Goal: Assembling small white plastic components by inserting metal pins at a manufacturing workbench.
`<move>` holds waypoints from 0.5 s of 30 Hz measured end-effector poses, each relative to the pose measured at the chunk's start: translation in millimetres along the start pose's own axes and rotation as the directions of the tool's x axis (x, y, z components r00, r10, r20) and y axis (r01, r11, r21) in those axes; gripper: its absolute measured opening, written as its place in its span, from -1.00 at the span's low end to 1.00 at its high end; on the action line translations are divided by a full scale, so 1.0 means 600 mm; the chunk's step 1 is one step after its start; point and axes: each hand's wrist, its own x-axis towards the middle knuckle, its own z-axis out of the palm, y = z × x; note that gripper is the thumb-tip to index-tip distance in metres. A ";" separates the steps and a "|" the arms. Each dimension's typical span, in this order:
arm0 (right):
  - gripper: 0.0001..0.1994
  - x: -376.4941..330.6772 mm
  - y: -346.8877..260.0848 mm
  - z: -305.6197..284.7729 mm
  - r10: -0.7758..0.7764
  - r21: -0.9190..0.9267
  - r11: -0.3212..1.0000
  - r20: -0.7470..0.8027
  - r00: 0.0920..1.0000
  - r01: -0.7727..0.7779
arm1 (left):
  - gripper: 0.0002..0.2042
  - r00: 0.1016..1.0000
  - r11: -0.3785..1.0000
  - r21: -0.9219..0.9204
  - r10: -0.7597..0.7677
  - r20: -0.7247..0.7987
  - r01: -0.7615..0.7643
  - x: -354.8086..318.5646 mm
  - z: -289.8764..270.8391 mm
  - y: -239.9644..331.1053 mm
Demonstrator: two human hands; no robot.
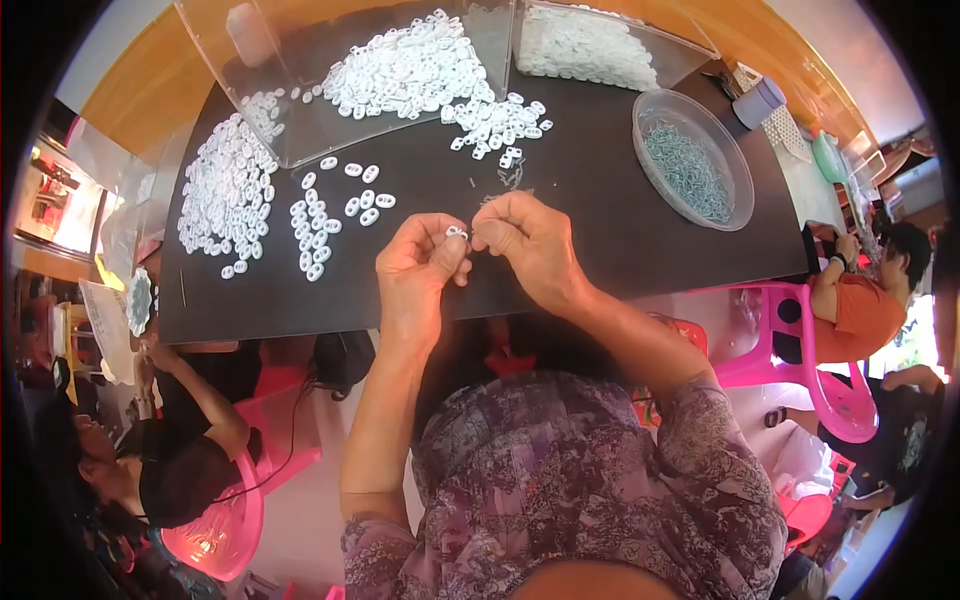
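Observation:
Over the near edge of the dark table, my left hand (418, 262) pinches a small white plastic piece (456, 231) between thumb and fingers. Close against it, my right hand (532, 246) has its thumb and forefinger pressed together; whatever is between them is too small to make out. Just beyond my fingers lie a few loose grey screws (512, 176). Left of my hands are several white oval two-hole pieces (313, 232), spread in a loose group. A larger heap of ovals (226, 190) sits farther left, and small white pieces (497, 125) lie ahead.
Clear plastic bins (290, 163) at the back hold white parts (410, 68) and a bagged-looking pile (583, 50). A round clear dish (742, 190) of screws (686, 168) stands right, beside a grey-purple cup (759, 102). People sit on pink chairs (790, 335) at both sides.

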 end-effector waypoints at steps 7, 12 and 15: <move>-0.92 -0.011 0.008 0.008 -0.026 -0.021 0.999 0.008 1.000 0.026 | -0.93 0.998 0.996 0.089 0.008 -0.068 -0.002 -0.018 0.001 -0.004; -0.92 -0.017 0.012 0.010 -0.015 -0.025 1.000 0.010 1.000 0.016 | -0.94 0.995 0.984 0.168 0.064 -0.075 -0.051 -0.024 0.002 -0.009; -0.92 -0.019 0.016 0.012 -0.019 -0.030 0.999 0.017 1.000 0.020 | -0.94 0.991 0.975 0.200 0.110 -0.073 -0.094 -0.027 0.001 -0.016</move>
